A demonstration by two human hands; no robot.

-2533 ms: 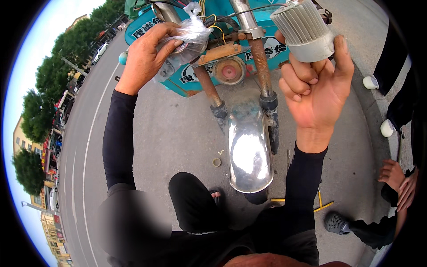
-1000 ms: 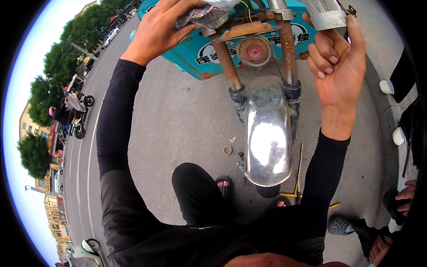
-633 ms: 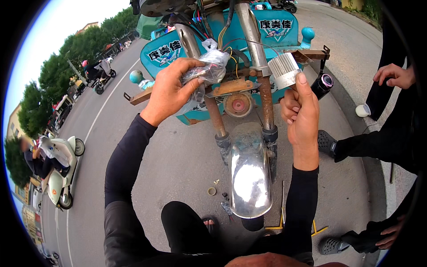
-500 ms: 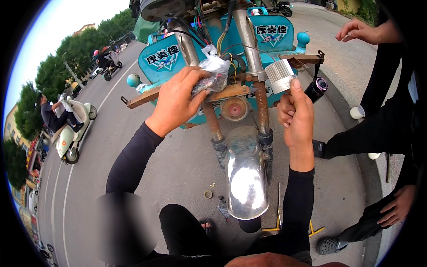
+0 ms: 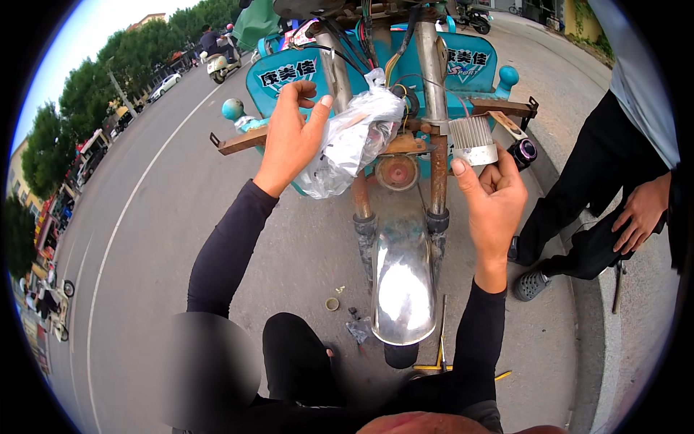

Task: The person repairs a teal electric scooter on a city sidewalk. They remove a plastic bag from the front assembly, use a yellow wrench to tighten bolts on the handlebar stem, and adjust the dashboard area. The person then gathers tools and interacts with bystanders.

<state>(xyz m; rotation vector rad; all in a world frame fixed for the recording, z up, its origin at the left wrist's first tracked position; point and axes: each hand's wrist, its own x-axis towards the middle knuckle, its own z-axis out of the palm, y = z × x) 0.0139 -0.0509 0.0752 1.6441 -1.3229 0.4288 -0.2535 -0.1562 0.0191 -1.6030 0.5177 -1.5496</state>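
At left, the left hand is parted, thumb raised away from loosely curled fingers, right beside the clear plastic bag; whether they touch I cannot tell. The bag hangs before one fork tube. Farther right, the right hand pinches the finned metal cylinder by its base, thumb against fingers. Half a second ago, the left hand gripped the bag, which now spreads wider.

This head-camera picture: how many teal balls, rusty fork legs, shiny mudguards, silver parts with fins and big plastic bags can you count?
Teal balls: 2
Rusty fork legs: 2
Shiny mudguard: 1
Finned silver part: 1
Big plastic bag: 1
Total: 7
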